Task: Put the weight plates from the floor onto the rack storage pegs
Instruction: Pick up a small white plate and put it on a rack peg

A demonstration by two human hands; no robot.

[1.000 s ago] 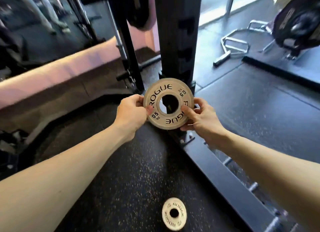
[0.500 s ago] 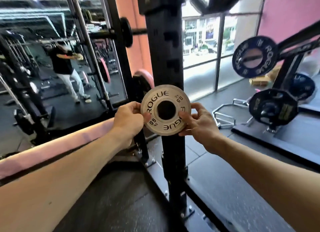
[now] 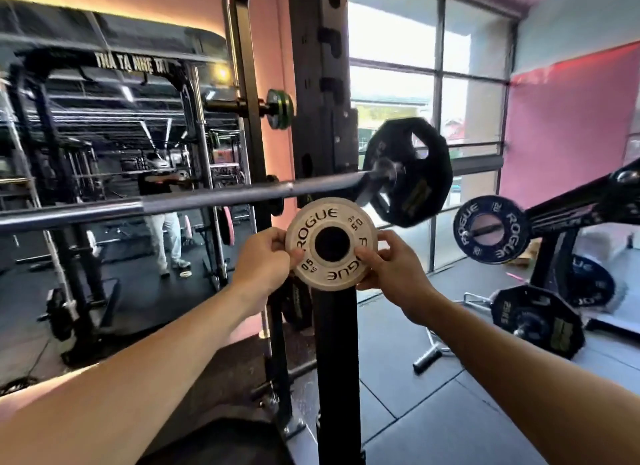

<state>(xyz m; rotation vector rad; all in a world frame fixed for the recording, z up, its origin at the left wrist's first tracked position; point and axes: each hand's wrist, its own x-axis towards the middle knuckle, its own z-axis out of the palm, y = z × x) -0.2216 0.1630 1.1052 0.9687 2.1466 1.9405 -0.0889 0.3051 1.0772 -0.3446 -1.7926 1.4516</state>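
Small white weight plate [image 3: 331, 243], black "ROGUE" and "0.5 KG" lettering, dark centre hole. Upright, face toward camera, off floor, directly before black rack upright [image 3: 323, 118], just below barbell height.

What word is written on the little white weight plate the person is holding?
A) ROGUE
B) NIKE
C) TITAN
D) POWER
A, because the white plate, held at its edges by the left hand and the right hand, shows ROGUE printed along both the top and the bottom.
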